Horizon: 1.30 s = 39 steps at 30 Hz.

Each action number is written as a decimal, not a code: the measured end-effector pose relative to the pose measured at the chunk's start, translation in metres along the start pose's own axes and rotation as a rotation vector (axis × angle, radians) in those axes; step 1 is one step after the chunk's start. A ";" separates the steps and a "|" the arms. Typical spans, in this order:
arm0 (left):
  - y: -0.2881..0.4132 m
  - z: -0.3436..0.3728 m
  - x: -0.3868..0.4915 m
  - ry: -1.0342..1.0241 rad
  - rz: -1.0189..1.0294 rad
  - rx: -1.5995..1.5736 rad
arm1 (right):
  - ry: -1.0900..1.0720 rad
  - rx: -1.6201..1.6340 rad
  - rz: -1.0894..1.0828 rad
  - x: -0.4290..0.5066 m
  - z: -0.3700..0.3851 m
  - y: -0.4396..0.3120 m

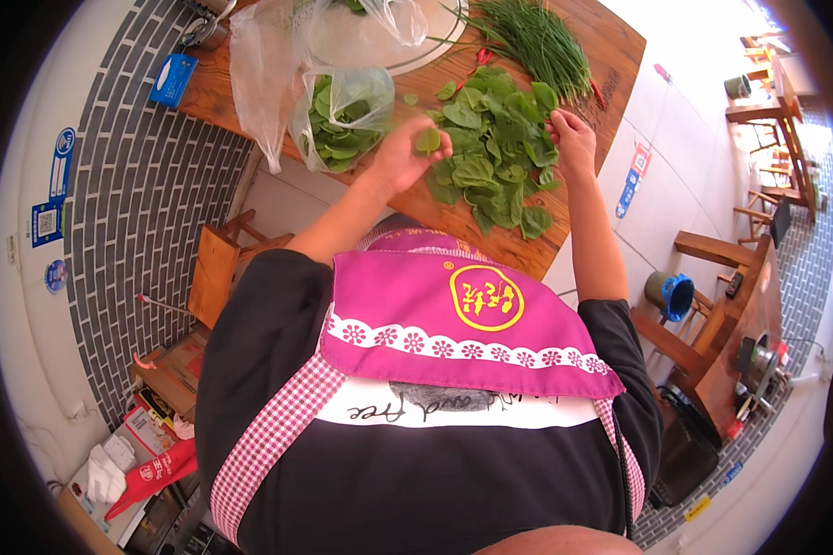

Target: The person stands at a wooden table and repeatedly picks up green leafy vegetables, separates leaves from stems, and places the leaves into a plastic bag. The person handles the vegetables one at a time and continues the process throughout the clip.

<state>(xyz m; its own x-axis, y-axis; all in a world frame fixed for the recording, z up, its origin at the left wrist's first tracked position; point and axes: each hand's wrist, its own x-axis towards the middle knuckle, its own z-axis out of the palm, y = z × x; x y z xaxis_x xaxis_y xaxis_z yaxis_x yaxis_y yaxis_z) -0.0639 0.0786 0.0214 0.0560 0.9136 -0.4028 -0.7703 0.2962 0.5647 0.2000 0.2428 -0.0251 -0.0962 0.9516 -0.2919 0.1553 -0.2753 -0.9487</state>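
Observation:
A pile of leafy greens (489, 146) lies on the wooden table (402, 201) before me. My left hand (411, 149), at the pile's left side, holds a round green leaf (427, 141) against its curled fingers. At the upper right of the pile, my right hand (572, 135) pinches the edge of a leaf (545, 98) between thumb and fingers. Left of my left hand, a clear plastic bag (383, 87) contains many loose leaves (340, 132). A small single leaf (410, 99) rests on the wood between bag and pile.
Long thin green stalks (541, 48) and red chilies (484, 57) lie beyond the pile. Another plastic bag (260, 76) hangs over the table's left edge, by a round white board (430, 52) and a blue tissue pack (173, 80). A wooden stool (212, 277) stands at lower left.

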 end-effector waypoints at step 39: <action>-0.026 0.022 -0.020 -0.036 -0.132 0.070 | -0.353 0.195 -0.193 -0.151 0.046 -0.033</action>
<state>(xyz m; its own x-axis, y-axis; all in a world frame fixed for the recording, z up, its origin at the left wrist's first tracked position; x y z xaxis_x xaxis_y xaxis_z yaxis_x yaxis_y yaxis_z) -0.0315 0.0585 0.0307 0.1771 0.8746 -0.4515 -0.7085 0.4316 0.5583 0.1643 0.1015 0.0445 -0.4405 0.8923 -0.0986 -0.0836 -0.1501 -0.9851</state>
